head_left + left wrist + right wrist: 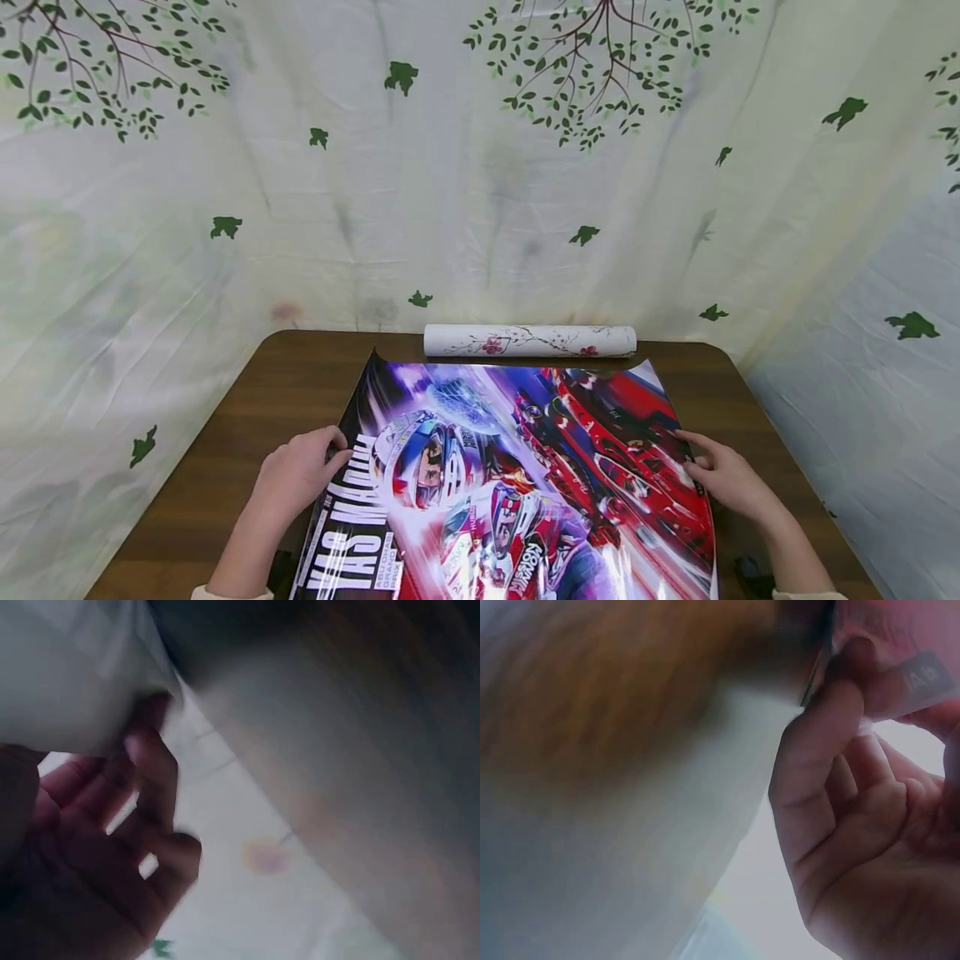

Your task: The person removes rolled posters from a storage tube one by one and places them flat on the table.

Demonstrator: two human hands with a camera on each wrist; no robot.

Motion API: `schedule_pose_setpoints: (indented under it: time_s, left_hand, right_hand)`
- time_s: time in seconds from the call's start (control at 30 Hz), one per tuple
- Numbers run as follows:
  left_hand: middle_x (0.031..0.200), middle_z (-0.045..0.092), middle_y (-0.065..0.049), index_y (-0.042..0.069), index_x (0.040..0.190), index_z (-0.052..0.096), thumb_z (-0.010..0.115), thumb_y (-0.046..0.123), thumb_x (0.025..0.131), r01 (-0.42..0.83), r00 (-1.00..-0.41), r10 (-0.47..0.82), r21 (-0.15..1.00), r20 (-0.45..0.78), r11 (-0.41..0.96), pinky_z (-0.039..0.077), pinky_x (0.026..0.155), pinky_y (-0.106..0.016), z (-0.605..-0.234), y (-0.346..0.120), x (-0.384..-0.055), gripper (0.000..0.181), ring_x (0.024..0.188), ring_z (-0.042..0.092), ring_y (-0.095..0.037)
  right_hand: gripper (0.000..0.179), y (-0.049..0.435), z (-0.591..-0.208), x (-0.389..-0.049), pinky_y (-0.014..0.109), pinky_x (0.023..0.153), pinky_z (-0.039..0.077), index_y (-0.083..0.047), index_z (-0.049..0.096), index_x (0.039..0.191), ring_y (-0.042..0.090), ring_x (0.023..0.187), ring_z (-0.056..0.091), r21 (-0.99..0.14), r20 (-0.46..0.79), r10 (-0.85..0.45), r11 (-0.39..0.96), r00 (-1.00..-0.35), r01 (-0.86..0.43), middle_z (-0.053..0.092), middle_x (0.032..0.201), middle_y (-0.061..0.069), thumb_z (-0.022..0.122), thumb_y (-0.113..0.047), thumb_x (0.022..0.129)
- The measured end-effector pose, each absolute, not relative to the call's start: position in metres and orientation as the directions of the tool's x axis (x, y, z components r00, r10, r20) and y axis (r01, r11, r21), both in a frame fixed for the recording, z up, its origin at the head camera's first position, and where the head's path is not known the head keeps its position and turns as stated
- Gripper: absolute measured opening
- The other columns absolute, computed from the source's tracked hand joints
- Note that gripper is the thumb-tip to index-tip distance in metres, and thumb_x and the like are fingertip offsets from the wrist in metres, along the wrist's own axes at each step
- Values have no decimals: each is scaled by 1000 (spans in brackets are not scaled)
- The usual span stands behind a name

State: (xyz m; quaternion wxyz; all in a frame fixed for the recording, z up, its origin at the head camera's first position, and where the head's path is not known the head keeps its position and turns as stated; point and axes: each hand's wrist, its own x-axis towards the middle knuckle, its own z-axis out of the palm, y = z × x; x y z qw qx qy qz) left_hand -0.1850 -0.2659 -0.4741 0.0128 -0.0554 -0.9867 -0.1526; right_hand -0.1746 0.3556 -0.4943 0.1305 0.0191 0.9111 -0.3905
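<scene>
A glossy poster [525, 483] with a helmeted racing driver and red race cars lies spread over the near part of the table. Its far corners curl upward, and its lower part runs out of the head view. At its left edge my left hand [300, 468] pinches the sheet between thumb and curled fingers. Across from it, my right hand [729, 477] pinches the right edge. The right wrist view shows the fingers [810, 761] bent at the poster's printed border [922, 679]. In the left wrist view the fingers [154, 769] meet the sheet's pale underside [67, 690], dim and blurred.
Behind the poster, a white roll [528, 341] with printed pink blossoms lies along the far edge of the brown wooden table [217, 475]. A pale cloth curtain [480, 208] with printed leaves hangs behind and at both sides. Small dark objects [752, 575] sit near the forearms.
</scene>
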Motion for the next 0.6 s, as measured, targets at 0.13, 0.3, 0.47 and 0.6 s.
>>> schedule_pose_setpoints:
  time_s: [0.13,0.3,0.47,0.6]
  left_hand:
    - [96,75,-17,11,119,73,75,21,98,92,-991,128,523,-33,847,51,69,-42,-481,-287,-194,24,81,66,-27]
    - [120,75,-25,6,131,69,75,25,99,70,-968,223,722,-119,688,60,87,-48,-490,-311,-200,38,104,75,-36]
    - [104,78,-19,-6,145,53,70,17,102,10,-909,369,875,-193,483,60,75,-30,-495,-326,-206,52,80,74,-17]
    - [114,79,-18,-5,152,46,70,16,103,-27,-906,378,917,-190,398,62,80,-31,-500,-334,-208,58,91,78,-17]
  right_hand:
    - [62,363,-498,-173,28,53,40,-2,36,161,9,52,39,-733,-261,-100,668,-960,129,49,64,-4,61,-17,106]
    - [72,371,-500,-173,29,61,47,5,25,163,9,65,55,-832,-283,-262,545,-923,101,72,88,6,63,-17,107]
    - [76,380,-503,-173,30,72,57,7,18,164,10,80,70,-889,-264,-335,448,-904,94,77,101,14,62,-17,107]
    - [69,385,-502,-170,36,83,64,-4,24,167,16,98,79,-923,-270,-300,352,-915,156,80,118,12,59,-21,110]
